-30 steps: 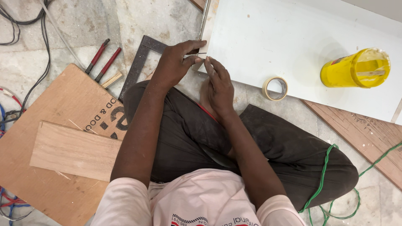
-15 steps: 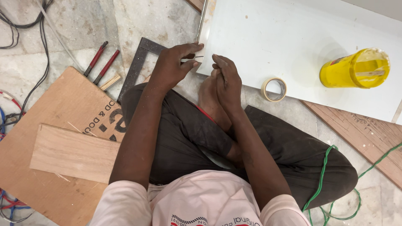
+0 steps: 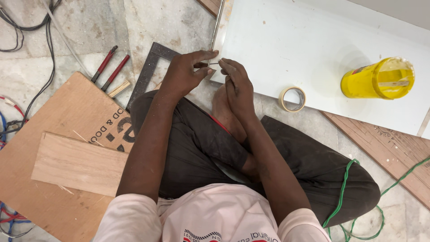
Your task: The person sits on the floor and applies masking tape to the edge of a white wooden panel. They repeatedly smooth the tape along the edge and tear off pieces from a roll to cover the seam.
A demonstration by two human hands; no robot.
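White board [image 3: 313,40], lying on the floor and cut off at the frame's right, has at its near corner a thin pin-like piece too small to identify, pinched between the left hand [image 3: 186,74] and right hand [image 3: 237,85].

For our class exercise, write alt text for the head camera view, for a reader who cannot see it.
A seated person's left hand and right hand pinch a thin metal pin at the edge of a white board. A tape roll and yellow container lie nearby.
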